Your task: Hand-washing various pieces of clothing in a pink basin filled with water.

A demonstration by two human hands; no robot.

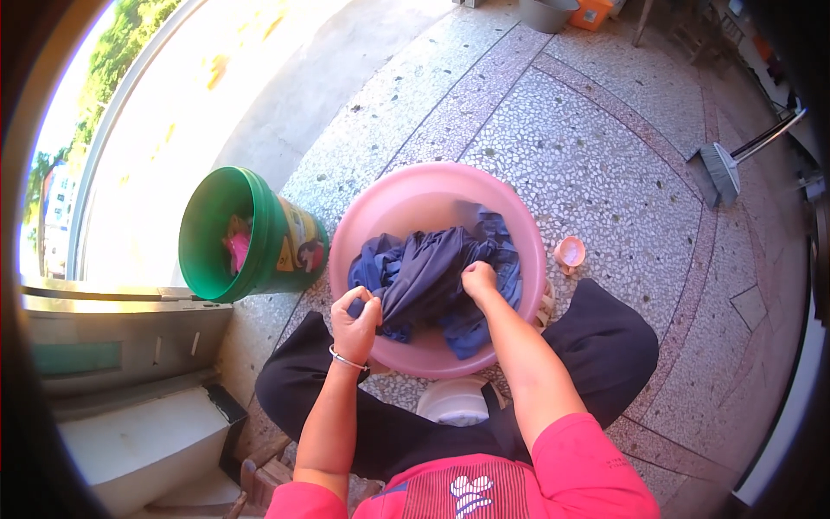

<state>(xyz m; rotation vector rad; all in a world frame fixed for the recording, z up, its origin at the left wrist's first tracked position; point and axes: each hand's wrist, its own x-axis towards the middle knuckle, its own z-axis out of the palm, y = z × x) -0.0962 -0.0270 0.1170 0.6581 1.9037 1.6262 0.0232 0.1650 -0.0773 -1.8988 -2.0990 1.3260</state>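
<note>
A pink plastic basin (389,201) stands on the floor before me, with wet clothes and some water in it. My left hand (355,321) is a fist at the basin's left rim, closed on one end of a dark navy garment (425,269). Over on the right side, my right hand (480,280) grips the same cloth, which stretches bunched between both fists. Blue garments (509,259) lie beneath and around it. A bracelet (347,359) circles my left wrist.
Left of the basin is a green bucket (259,185) with pink cloth (237,252) inside. A small pink cup (570,252) of white powder sits at the right. Farther off are a broom (721,170), a grey tub (548,16) and an orange container (590,13). A white step (142,428) lies at lower left.
</note>
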